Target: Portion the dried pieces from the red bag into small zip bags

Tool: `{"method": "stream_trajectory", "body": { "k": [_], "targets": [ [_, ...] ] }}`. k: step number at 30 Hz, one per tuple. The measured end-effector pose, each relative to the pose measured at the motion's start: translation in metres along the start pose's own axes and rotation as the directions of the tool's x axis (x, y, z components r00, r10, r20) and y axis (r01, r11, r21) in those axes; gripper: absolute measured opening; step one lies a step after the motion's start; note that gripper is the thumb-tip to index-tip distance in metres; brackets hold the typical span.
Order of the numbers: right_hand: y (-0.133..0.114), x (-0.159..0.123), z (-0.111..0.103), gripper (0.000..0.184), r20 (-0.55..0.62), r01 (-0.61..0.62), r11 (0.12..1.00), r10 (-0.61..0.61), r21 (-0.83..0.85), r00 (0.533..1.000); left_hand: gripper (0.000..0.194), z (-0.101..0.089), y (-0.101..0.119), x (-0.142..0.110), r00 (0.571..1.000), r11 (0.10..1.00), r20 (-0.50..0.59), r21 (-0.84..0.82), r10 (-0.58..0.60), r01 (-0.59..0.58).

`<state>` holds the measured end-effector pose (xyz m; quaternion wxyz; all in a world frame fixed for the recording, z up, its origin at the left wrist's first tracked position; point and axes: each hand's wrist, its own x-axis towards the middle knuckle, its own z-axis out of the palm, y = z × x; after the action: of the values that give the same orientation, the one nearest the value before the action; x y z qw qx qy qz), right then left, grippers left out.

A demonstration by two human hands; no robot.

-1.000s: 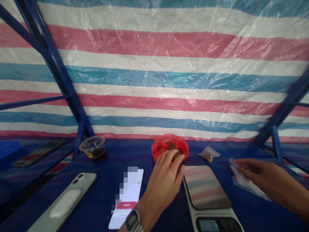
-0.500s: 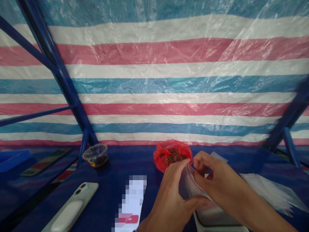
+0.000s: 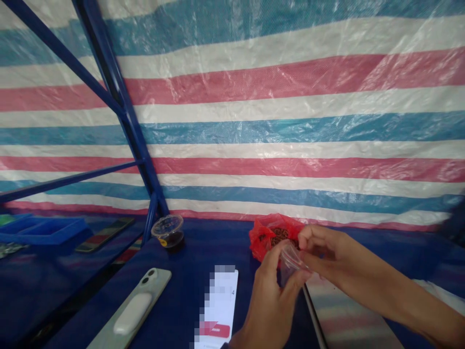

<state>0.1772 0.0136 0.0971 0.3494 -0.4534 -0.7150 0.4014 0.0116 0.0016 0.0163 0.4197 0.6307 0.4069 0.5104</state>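
1. Striped tarpaulin (image 3: 254, 121) in pink, white and blue hangs behind a table covered in dark blue cloth (image 3: 174, 257). One blue steel post (image 3: 125, 106) with its braces stands at left.
2. Two hands show. The left hand (image 3: 271, 305) and the right hand (image 3: 334, 257) are both closed on one small clear plastic bag (image 3: 292, 257), pinching it between them above the table.
3. One red plastic bag (image 3: 259, 240) holding brown pellets (image 3: 279, 236) sits just behind the hands.
4. One weighing-scale platter (image 3: 345, 310) lies beneath the right forearm, mirroring the stripes.
5. Two phones lie left of the hands: one pale-cased phone (image 3: 145, 295), back up, with an oval grip, and one lit phone (image 3: 221, 300) showing a red button, its screen partly pixelated.
6. One clear cup (image 3: 167, 231) with dark liquid stands at the table's back edge, near the post.
7. One blue tray (image 3: 43, 230) and one flat striped slab (image 3: 103, 234) lie lower down, beyond the table's left edge.
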Motion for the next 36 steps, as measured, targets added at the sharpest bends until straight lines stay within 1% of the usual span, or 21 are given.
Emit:
{"method": "stream_trajectory", "body": {
  "k": [1, 3, 5, 6, 7, 8, 9, 10, 12, 13, 14, 16, 18, 20, 23, 26, 28, 31, 33, 36],
  "targets": [
    [0.001, 0.004, -0.002, 0.031, 0.02, 0.002, 1.0, -0.003, 0.006, 1.0, 0.035, 0.0, 0.001, 0.002, 1.0, 1.0, -0.009, -0.028, -0.01, 0.01],
    [0.008, 0.014, -0.009, 0.037, 0.024, -0.018, 1.0, 0.018, -0.021, 1.0, 0.027, -0.002, 0.003, 0.008, 0.999, 1.0, -0.047, -0.004, -0.014, 0.014],
    [0.025, 0.026, -0.015, 0.04, -0.053, -0.055, 0.993, 0.049, -0.107, 0.997, 0.025, -0.006, 0.002, 0.011, 0.995, 0.996, -0.092, 0.083, -0.022, 0.03],
    [0.036, 0.032, -0.018, 0.037, -0.098, -0.065, 0.977, 0.046, -0.202, 0.994, 0.025, -0.007, 0.001, 0.011, 0.995, 0.991, -0.094, 0.126, -0.035, 0.047],
    [0.048, 0.038, -0.018, 0.031, -0.143, -0.061, 0.949, 0.016, -0.311, 0.99, 0.025, -0.007, 0.0, 0.01, 0.996, 0.984, -0.076, 0.168, -0.054, 0.066],
    [0.059, 0.043, -0.017, 0.026, -0.15, -0.061, 0.917, 0.001, -0.394, 0.989, 0.025, -0.006, -0.003, 0.008, 0.996, 0.975, -0.046, 0.205, -0.077, 0.085],
    [0.071, 0.048, -0.015, 0.024, -0.15, -0.065, 0.881, -0.006, -0.469, 0.989, 0.026, -0.003, -0.005, 0.004, 0.995, 0.963, -0.007, 0.252, -0.096, 0.095],
    [0.081, 0.053, -0.011, 0.023, -0.12, -0.063, 0.846, -0.001, -0.529, 0.993, 0.028, 0.0, -0.009, 0.0, 0.993, 0.948, 0.034, 0.302, -0.113, 0.097],
    [0.096, 0.06, -0.002, 0.017, -0.069, -0.07, 0.814, 0.037, -0.577, 0.997, 0.028, 0.008, -0.016, -0.01, 0.98, 0.934, 0.145, 0.349, -0.136, 0.078],
    [0.101, 0.063, 0.001, 0.014, -0.063, -0.084, 0.801, 0.058, -0.593, 0.996, 0.031, 0.012, -0.019, -0.013, 0.969, 0.932, 0.205, 0.357, -0.137, 0.056],
    [0.103, 0.065, 0.004, 0.011, -0.073, -0.103, 0.789, 0.074, -0.606, 0.995, 0.033, 0.014, -0.023, -0.016, 0.964, 0.93, 0.229, 0.364, -0.135, 0.044],
    [0.104, 0.068, 0.005, 0.011, -0.114, -0.137, 0.755, 0.083, -0.641, 0.99, 0.035, 0.016, -0.028, -0.017, 0.968, 0.928, 0.227, 0.373, -0.11, 0.018],
    [0.101, 0.068, 0.003, 0.015, -0.138, -0.142, 0.719, 0.064, -0.68, 0.988, 0.036, 0.013, -0.031, -0.014, 0.987, 0.914, 0.144, 0.407, -0.068, 0.004],
    [0.095, 0.068, 0.0, 0.019, -0.136, -0.125, 0.666, 0.036, -0.735, 0.99, 0.038, 0.01, -0.035, -0.01, 0.999, 0.885, 0.031, 0.465, -0.038, 0.02],
    [0.087, 0.067, 0.003, 0.022, -0.121, -0.097, 0.538, -0.008, -0.837, 0.993, 0.038, 0.01, -0.043, -0.005, 0.995, 0.844, -0.097, 0.529, -0.035, 0.081],
    [0.081, 0.071, 0.009, 0.03, -0.069, -0.048, 0.419, -0.036, -0.907, 0.997, 0.039, 0.014, -0.051, -0.002, 0.983, 0.833, -0.179, 0.537, -0.039, 0.131],
    [0.078, 0.075, 0.011, 0.036, -0.018, -0.002, 0.369, -0.041, -0.93, 0.999, 0.038, 0.018, -0.055, 0.0, 0.976, 0.866, -0.211, 0.477, -0.051, 0.149],
    [0.074, 0.083, 0.01, 0.038, 0.057, 0.068, 0.318, -0.044, -0.946, 0.997, 0.037, 0.022, -0.055, 0.008, 0.975, 0.937, -0.207, 0.319, -0.08, 0.145],
    [0.072, 0.088, 0.008, 0.037, 0.105, 0.115, 0.301, -0.049, -0.947, 0.993, 0.035, 0.022, -0.055, 0.015, 0.975, 0.959, -0.2, 0.242, -0.098, 0.146],
    [0.072, 0.096, 0.007, 0.036, 0.168, 0.177, 0.308, -0.056, -0.935, 0.984, 0.029, 0.019, -0.056, 0.023, 0.971, 0.976, -0.222, 0.175, -0.091, 0.131]
  ]
}}
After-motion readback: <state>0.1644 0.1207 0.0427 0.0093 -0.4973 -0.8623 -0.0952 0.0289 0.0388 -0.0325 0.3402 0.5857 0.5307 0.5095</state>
